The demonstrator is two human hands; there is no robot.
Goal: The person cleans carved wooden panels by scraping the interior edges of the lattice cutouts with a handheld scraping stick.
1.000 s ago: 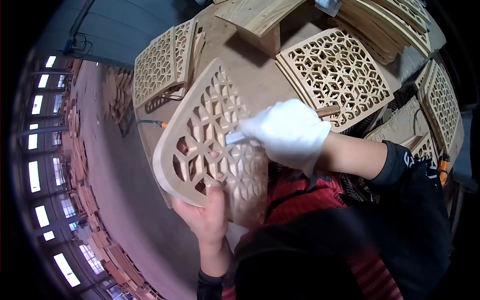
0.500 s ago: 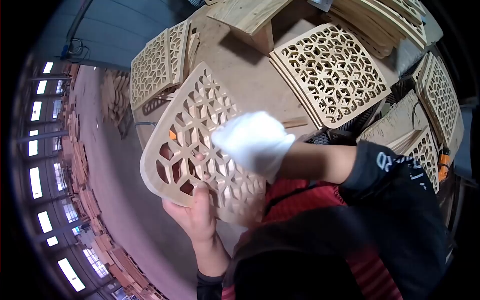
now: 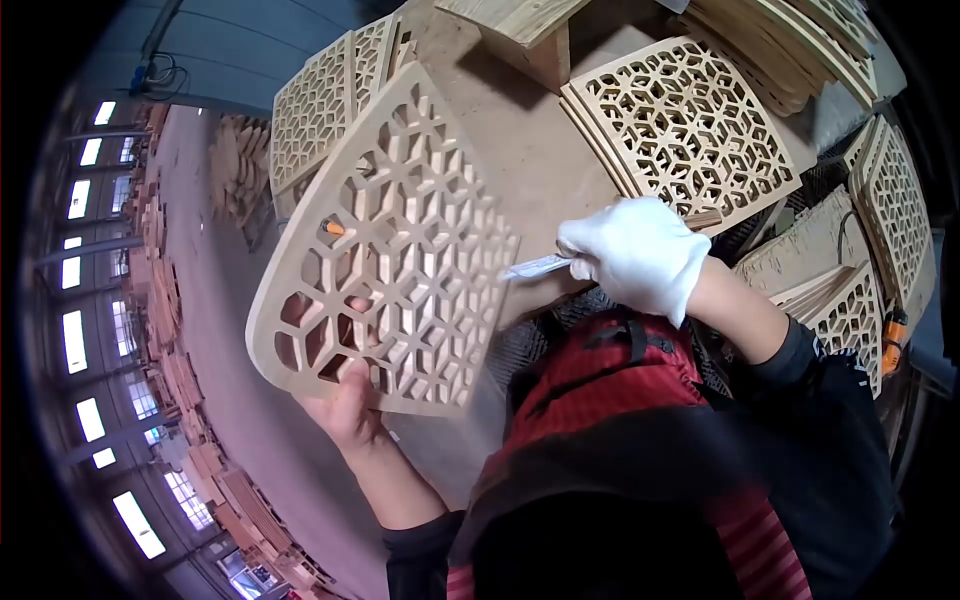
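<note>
My bare left hand (image 3: 345, 405) grips a pale wooden lattice panel (image 3: 262, 335) by its lower edge, thumb on the near face and fingertips showing through the cut-outs. The panel is tilted up, with a rounded corner at its left. Just off its right edge, my right hand (image 3: 635, 255) in a white glove is closed around a thin, flat, whitish-grey strip (image 3: 538, 267). The strip points left at the panel; its exact kind is unclear, and whether its tip touches the panel I cannot tell.
A stack of lattice panels (image 3: 690, 130) lies on the worktable (image 3: 480, 90), near a wooden block (image 3: 530, 45). More panels (image 3: 318, 110) lean at the back left, and others (image 3: 895, 210) stand at the right beside an orange tool (image 3: 893, 340). Wood piles (image 3: 170, 350) line the floor.
My right hand has moved right, away from over the panel's face, bringing the strip into view. The panel in my left hand has shifted left and turned more toward me.
</note>
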